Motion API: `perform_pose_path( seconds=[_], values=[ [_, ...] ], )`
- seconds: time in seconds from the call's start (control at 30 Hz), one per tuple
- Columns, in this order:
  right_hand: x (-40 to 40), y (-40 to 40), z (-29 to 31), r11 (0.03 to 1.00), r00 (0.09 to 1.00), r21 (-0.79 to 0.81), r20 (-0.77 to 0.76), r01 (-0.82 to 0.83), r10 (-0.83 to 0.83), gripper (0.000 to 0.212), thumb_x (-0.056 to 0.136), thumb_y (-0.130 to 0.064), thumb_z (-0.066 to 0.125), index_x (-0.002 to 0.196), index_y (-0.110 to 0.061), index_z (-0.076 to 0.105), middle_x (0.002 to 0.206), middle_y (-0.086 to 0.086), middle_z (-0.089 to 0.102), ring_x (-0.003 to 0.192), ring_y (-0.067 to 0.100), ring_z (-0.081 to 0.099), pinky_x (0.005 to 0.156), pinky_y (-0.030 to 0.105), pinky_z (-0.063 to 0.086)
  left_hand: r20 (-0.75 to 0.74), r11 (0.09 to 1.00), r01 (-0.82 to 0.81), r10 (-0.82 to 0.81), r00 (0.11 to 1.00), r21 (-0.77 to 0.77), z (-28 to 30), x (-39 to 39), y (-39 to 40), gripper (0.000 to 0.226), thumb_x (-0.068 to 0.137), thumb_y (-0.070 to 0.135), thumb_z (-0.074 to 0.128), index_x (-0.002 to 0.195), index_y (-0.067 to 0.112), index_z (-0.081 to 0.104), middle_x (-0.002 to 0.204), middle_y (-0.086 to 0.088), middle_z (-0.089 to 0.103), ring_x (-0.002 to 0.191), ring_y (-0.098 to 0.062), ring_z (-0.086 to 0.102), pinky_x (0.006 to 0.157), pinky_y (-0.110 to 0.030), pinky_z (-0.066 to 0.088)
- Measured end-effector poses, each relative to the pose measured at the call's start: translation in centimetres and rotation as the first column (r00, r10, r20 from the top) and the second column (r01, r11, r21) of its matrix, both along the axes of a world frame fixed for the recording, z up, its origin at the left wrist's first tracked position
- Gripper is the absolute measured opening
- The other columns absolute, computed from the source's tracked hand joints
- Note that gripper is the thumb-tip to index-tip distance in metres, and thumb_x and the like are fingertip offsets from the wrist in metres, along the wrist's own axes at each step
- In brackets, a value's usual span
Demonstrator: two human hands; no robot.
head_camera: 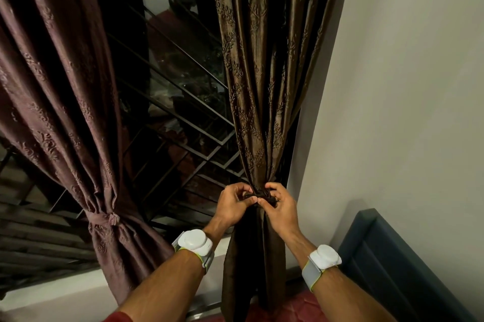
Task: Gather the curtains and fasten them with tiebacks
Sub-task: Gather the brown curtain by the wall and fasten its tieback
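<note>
The olive-brown patterned right curtain (pixel 258 86) hangs gathered into a narrow bundle at its waist. A dark tieback (pixel 259 194) wraps that waist. My left hand (pixel 234 204) pinches the tieback on the left side and my right hand (pixel 280 206) pinches its dark end on the right, thumbs nearly touching in front of the bundle. The plum-brown left curtain (pixel 60 91) is gathered too, bound by a knotted tieback (pixel 106 219) of the same cloth.
Between the curtains is a dark window with a diagonal metal grille (pixel 180 101). A white sill (pixel 60 293) runs below. A white wall (pixel 408 86) stands at the right, with a dark blue headboard (pixel 392 264) and red patterned bedding (pixel 296 308) beneath.
</note>
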State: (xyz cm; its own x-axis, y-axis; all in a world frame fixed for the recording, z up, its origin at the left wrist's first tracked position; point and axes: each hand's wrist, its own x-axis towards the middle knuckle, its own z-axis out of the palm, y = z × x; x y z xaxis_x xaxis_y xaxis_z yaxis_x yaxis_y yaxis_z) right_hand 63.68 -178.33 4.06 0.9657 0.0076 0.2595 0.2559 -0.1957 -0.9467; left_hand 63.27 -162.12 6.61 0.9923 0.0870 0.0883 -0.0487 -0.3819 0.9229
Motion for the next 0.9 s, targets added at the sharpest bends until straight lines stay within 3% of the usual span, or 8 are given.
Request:
perform_pose_path(
  seconds=[0.1,0.2,0.37,0.47,0.53,0.6,0.77,0.9],
  values=[
    [-0.1,0.4,0.2,1.000,0.999,-0.002,0.024,0.030,-0.030,0.035,0.080,-0.005,0.085,0.099,-0.031,0.071,0.089,-0.004,0.074,0.085,0.011,0.071,0.083,0.034,0.060,-0.028,0.999,-0.005,0.004,1.000,-0.039,-0.2,0.1,0.1,0.010,0.086,0.001,0.080,0.087,0.008,0.072,0.080,-0.011,0.069,0.077,-0.021,0.060,0.080,-0.042,0.054],
    [-0.2,0.4,0.1,0.999,0.997,-0.036,0.071,0.036,-0.033,0.029,0.080,-0.013,0.088,0.097,-0.028,0.070,0.085,-0.006,0.072,0.080,0.011,0.069,0.075,0.028,0.057,-0.020,0.999,-0.015,0.014,1.000,-0.033,-0.3,0.1,0.2,0.010,0.087,0.001,0.079,0.095,-0.001,0.073,0.091,-0.022,0.075,0.083,-0.024,0.065,0.088,-0.051,0.056],
    [0.4,-0.6,0.6,0.994,0.985,-0.052,0.145,0.097,-0.089,0.036,0.081,-0.029,0.087,0.108,-0.028,0.062,0.112,-0.007,0.061,0.103,0.007,0.061,0.085,0.035,0.058,0.019,0.996,0.086,-0.085,0.996,-0.013,0.9,0.4,0.8,0.017,0.090,0.009,0.079,0.104,0.001,0.073,0.100,-0.018,0.076,0.093,-0.021,0.069,0.096,-0.054,0.055],
    [1.3,-0.5,2.8,0.991,0.972,0.017,0.192,0.136,-0.137,0.041,0.086,-0.036,0.081,0.119,-0.030,0.057,0.120,-0.013,0.059,0.112,-0.004,0.057,0.090,0.035,0.057,-0.019,0.985,0.151,-0.150,0.988,0.088,2.6,1.0,0.8,0.027,0.089,0.023,0.082,0.112,0.013,0.073,0.108,-0.004,0.078,0.103,-0.016,0.072,0.099,-0.051,0.056],
    [2.6,0.2,5.0,0.986,0.962,0.055,0.217,0.156,-0.164,0.046,0.089,-0.034,0.078,0.129,-0.031,0.053,0.125,-0.008,0.061,0.116,0.000,0.058,0.095,0.038,0.055,-0.005,0.961,0.062,-0.063,0.998,0.271,4.5,1.7,0.8,0.042,0.087,0.039,0.080,0.126,0.027,0.069,0.123,0.005,0.074,0.116,-0.014,0.068,0.102,-0.044,0.055],
    [3.8,0.6,7.4,0.980,0.947,0.100,0.256,0.173,-0.194,0.053,0.092,-0.030,0.076,0.138,-0.027,0.050,0.132,-0.004,0.060,0.122,0.009,0.058,0.101,0.042,0.053,0.099,0.950,-0.080,0.052,0.994,0.302,6.9,2.3,0.4,0.051,0.087,0.046,0.076,0.134,0.030,0.064,0.132,0.005,0.069,0.123,-0.016,0.064,0.102,-0.041,0.054],
    [6.7,1.7,13.9,0.981,0.890,0.091,0.412,0.173,-0.195,0.060,0.093,-0.037,0.067,0.147,-0.028,0.044,0.148,-0.013,0.048,0.139,0.009,0.047,0.116,0.034,0.043,0.345,0.965,-0.245,0.199,0.917,0.096,13.5,3.9,-1.2,0.050,0.082,0.052,0.069,0.128,0.036,0.058,0.111,0.019,0.072,0.109,-0.013,0.071,0.091,-0.034,0.056],
    [8.5,1.9,18.5,0.979,0.843,0.082,0.498,0.186,-0.202,0.060,0.095,-0.035,0.065,0.150,-0.030,0.042,0.152,-0.007,0.046,0.144,0.008,0.042,0.119,0.027,0.038,0.518,0.941,-0.338,0.282,0.808,0.014,17.9,5.1,-2.7,0.074,0.089,0.043,0.070,0.154,0.036,0.036,0.142,0.011,0.064,0.127,-0.006,0.061,0.098,-0.030,0.053]
  ],
)
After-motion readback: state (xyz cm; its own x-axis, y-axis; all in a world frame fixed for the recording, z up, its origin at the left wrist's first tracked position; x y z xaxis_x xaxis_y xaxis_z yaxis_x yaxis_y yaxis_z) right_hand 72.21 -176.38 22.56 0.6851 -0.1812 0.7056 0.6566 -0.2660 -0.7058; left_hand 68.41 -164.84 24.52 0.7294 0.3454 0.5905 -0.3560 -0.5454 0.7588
